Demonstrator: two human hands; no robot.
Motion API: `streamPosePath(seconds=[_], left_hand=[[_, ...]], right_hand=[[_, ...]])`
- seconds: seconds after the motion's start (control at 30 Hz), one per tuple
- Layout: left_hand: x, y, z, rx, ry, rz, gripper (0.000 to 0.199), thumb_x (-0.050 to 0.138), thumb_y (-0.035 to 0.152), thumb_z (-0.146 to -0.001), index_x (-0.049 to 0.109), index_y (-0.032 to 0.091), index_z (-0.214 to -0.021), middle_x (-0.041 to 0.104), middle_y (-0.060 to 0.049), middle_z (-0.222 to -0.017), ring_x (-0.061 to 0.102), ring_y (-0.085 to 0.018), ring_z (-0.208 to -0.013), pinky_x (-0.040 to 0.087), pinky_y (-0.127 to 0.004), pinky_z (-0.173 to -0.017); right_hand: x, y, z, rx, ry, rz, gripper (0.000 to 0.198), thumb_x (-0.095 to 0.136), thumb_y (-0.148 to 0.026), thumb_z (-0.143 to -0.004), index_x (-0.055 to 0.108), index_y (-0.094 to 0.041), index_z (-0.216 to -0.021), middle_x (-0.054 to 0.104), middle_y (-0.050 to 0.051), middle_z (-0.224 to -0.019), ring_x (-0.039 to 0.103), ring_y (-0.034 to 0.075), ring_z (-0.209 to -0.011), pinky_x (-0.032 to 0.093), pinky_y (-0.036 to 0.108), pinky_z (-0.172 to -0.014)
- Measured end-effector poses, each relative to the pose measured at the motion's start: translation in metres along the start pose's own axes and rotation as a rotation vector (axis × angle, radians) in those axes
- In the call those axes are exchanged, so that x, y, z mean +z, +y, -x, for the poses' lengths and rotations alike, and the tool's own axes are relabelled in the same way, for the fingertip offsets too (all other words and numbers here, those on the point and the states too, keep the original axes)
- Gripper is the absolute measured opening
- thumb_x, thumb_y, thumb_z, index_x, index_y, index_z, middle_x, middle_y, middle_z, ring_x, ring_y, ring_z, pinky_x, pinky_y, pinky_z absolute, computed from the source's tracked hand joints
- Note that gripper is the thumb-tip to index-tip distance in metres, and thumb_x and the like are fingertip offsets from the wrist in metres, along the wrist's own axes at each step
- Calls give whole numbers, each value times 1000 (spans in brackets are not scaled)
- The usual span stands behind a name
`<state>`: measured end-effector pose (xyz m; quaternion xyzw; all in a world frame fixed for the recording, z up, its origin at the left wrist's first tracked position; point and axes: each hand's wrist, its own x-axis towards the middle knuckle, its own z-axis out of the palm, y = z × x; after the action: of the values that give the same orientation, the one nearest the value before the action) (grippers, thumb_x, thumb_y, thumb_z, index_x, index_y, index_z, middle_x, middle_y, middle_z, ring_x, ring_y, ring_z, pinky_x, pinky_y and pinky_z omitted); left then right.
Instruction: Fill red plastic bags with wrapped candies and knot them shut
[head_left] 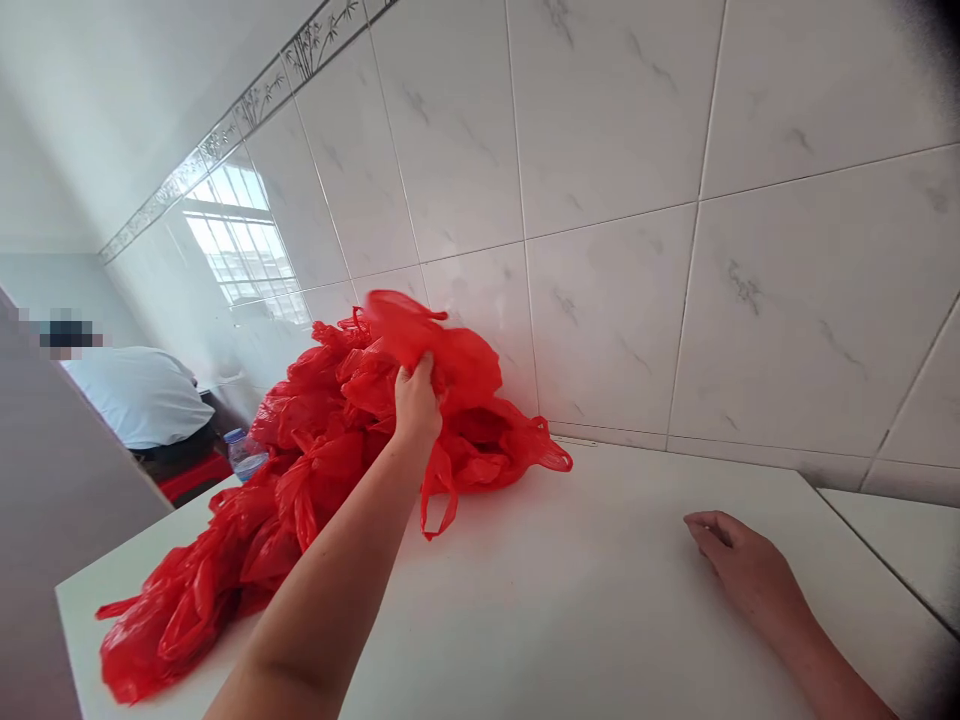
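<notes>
A big heap of crumpled red plastic bags (315,470) covers the left part of the white table, piled up near the tiled wall. My left hand (418,400) reaches to the top of the heap and is closed on one red plastic bag (457,360), whose upper part puffs up above the fist. Looped bag handles hang over the tabletop just right of my wrist. My right hand (739,560) rests over the bare right side of the table, apart from the bags. Its fingers are curled together with nothing visible in them.
The white table (570,600) meets a tiled wall (615,300) at the back. A clear plastic bottle (244,455) stands behind the heap at the left. Beyond it a person in a light shirt (139,395) sits on a red stool (195,480). A seam separates another surface (900,530) at right.
</notes>
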<state>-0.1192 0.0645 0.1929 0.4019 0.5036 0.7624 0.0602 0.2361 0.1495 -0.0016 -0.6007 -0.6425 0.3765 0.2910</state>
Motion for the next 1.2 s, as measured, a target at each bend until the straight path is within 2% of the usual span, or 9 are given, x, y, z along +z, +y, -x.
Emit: streamPosePath(seconds=[0.1,0.2,0.37,0.53,0.63,0.8,0.87,1.0,1.2], left_hand=[[6,20,31,-31,-17,234,29,47,44,-87,53,22,-104,64,-5,-100,63,-17,-95,53,-28,-72],[19,15,82,-69,-216,394,31,48,47,-88,57,23,-104,65,-5,-98,61,-20,-102,54,-34,-80],[40,-33,180,16,-642,80,19,59,37,-84,68,21,-89,69,-8,-91,63,-24,-93,55,-38,-79],[45,-63,237,610,-989,-440,39,49,17,-90,53,29,-127,43,-12,-143,37,-28,-134,44,-49,-101],[40,-65,247,750,-1079,-510,37,43,16,-92,46,20,-129,40,-15,-143,40,-23,-131,48,-37,-98],[34,-63,248,780,-1008,-507,17,40,12,-92,54,16,-100,52,-12,-125,50,-20,-115,49,-33,-92],[33,-64,244,795,-1049,-512,14,41,11,-92,54,17,-92,58,-8,-113,53,-19,-107,48,-33,-91],[30,-68,235,757,-1190,-643,14,45,7,-86,51,17,-78,62,-3,-86,55,-17,-80,47,-30,-75],[24,-68,223,656,-1215,-873,17,43,5,-80,52,19,-75,61,-2,-75,54,-17,-69,38,-28,-61]], right_hand=[[1,-1,2,-30,10,-23,33,48,-52,-79,62,-25,-93,62,0,-73,55,19,-63,41,31,-59],[4,-4,2,-97,51,-100,36,50,-57,-77,62,-23,-82,59,0,-67,52,18,-60,39,29,-56],[5,-4,6,-87,45,-414,39,51,-58,-77,58,-20,-74,50,-2,-58,44,13,-50,37,27,-49],[-12,14,30,-21,155,-678,55,53,-65,-77,49,-25,-114,58,1,-89,55,14,-66,49,28,-60],[-26,11,54,-12,134,-548,52,52,-66,-79,53,-24,-110,57,1,-92,54,12,-68,45,24,-57],[-21,-16,84,-149,-494,-327,42,52,-58,-83,61,-18,-91,54,-2,-66,43,8,-52,32,22,-48],[-10,-23,88,-149,-595,-298,31,63,-48,-78,62,-16,-82,56,-2,-65,47,10,-55,35,23,-51],[-4,-18,79,-43,-343,-535,22,70,-36,-71,61,-17,-73,63,0,-70,56,14,-63,42,26,-59],[-38,11,51,170,-24,-1017,19,72,-30,-65,64,-18,-77,69,6,-82,64,22,-77,50,30,-63]])
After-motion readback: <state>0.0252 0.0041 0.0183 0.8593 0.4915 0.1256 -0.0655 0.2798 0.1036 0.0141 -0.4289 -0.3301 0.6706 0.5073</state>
